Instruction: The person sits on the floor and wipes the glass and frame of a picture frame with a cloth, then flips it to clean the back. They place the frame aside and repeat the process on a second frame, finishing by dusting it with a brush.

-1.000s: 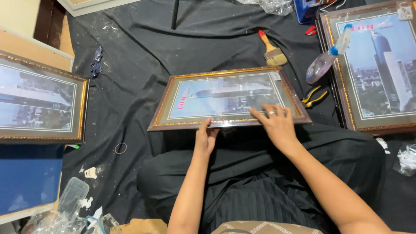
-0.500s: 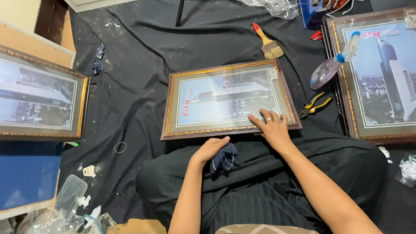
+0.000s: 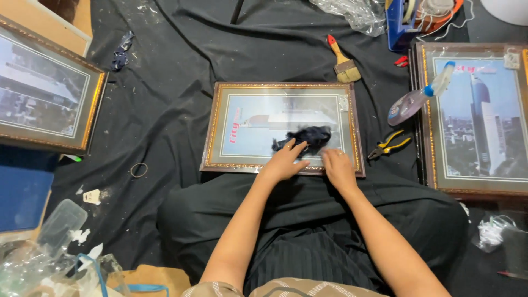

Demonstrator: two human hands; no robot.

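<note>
I see my left hand has carried the dark cloth from my lap onto the framed picture, fingers spread flat pressing it to the glass, while my right hand rests open-fingered on the near edge of the frame, so wiping looks underway.

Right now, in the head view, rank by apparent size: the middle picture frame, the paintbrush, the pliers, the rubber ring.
1. Middle picture frame, largest by far.
2. Paintbrush and pliers: too alike to rank.
3. Rubber ring, smallest.

We see a picture-framing workshop, set up on the floor; a black cloth with white specks covers it; framed city prints lie to the left, middle and right; a paintbrush, yellow pliers, a spray bottle and crumpled plastic wrap lie around them.
</note>
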